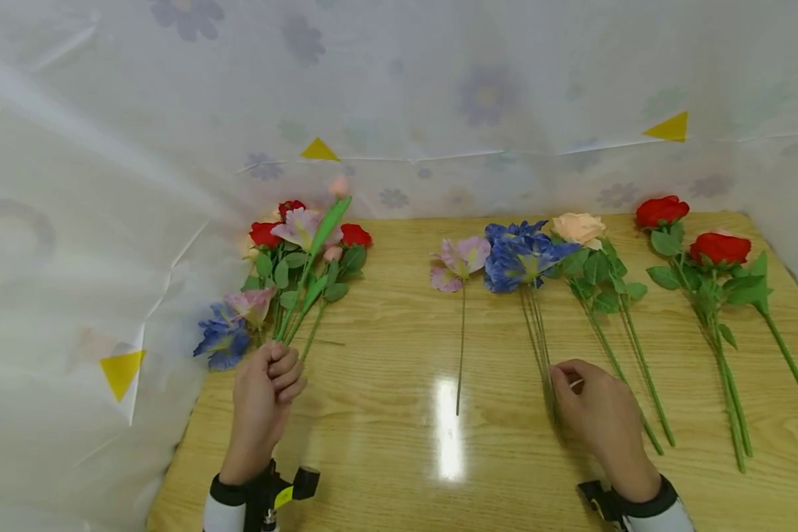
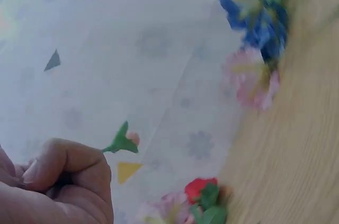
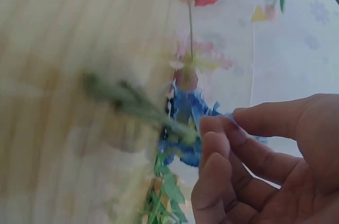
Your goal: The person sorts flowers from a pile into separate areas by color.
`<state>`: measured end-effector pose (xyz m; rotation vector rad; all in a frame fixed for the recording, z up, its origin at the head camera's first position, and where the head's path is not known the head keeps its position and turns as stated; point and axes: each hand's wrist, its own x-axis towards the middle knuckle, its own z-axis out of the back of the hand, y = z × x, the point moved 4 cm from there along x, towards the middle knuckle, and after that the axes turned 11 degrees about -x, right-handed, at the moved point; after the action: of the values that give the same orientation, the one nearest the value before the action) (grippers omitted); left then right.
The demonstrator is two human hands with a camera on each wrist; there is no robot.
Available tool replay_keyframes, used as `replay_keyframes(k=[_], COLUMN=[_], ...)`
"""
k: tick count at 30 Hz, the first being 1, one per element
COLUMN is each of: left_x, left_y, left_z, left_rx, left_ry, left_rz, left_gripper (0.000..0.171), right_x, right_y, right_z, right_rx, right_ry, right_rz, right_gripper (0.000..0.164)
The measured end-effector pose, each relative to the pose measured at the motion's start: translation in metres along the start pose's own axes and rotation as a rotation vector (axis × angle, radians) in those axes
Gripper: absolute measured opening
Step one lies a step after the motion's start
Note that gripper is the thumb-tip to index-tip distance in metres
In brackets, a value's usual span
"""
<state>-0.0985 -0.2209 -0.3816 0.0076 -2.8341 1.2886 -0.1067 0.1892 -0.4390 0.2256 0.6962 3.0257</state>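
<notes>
My left hand is curled round a green stem topped by a pink flower bud with a long green leaf. The bud stands above a mixed bunch of flowers on the table's left, with a red rose and a pink iris in it. Thumb and forefinger of my right hand pinch at the thin stems of the blue irises, whose heads lie toward the back of the table. In the right wrist view, the stems are blurred beside the fingertips.
A single pink iris lies left of the blue ones. Farther right are a peach rose, red roses and a green stem. A blue iris leans at the table's left edge. White flowered sheeting hangs behind.
</notes>
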Motion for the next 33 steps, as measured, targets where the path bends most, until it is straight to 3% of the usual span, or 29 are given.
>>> replay_keyframes(k=[2, 4, 5, 7, 10, 16, 20, 24, 27, 30, 33], left_x=[0.0, -0.001, -0.002, -0.004, -0.007, -0.019, -0.024, -0.026, -0.025, -0.022, -0.016], left_y=[0.006, 0.014, 0.018, 0.026, 0.038, 0.079, 0.114, 0.13, 0.133, 0.131, 0.12], left_z=[-0.005, -0.011, -0.015, -0.023, -0.038, -0.07, -0.094, -0.111, -0.114, -0.108, -0.094], left_rx=[-0.321, -0.549, -0.604, -0.603, -0.395, 0.215, 0.456, 0.544, 0.596, 0.703, 0.849], left_ry=[0.171, 0.311, 0.365, 0.444, 0.501, 0.535, 0.585, 0.589, 0.584, 0.582, 0.525], left_rz=[0.103, 0.22, 0.264, 0.327, 0.335, 0.319, 0.308, 0.322, 0.315, 0.292, 0.251], left_gripper=[0.035, 0.038, 0.04, 0.045, 0.044, 0.027, 0.025, 0.023, 0.023, 0.026, 0.031], right_x=[-0.002, -0.003, -0.005, -0.007, -0.01, -0.014, -0.018, -0.019, -0.019, -0.014, -0.004], right_y=[0.006, 0.011, 0.014, 0.02, 0.03, 0.067, 0.091, 0.098, 0.094, 0.082, 0.058], right_z=[-0.001, -0.003, -0.004, -0.007, -0.01, -0.008, -0.003, 0.0, 0.003, 0.012, 0.027], right_rx=[0.029, 0.076, 0.101, 0.169, 0.315, 0.762, 0.889, 0.867, 0.822, 0.777, 0.69], right_ry=[-0.041, -0.054, -0.051, -0.025, 0.063, 0.339, 0.421, 0.365, 0.284, 0.184, 0.082], right_rz=[0.044, 0.085, 0.105, 0.137, 0.179, 0.264, 0.352, 0.37, 0.336, 0.265, 0.164], right_gripper=[0.017, 0.014, 0.012, 0.01, 0.01, 0.027, 0.03, 0.025, 0.02, 0.019, 0.02])
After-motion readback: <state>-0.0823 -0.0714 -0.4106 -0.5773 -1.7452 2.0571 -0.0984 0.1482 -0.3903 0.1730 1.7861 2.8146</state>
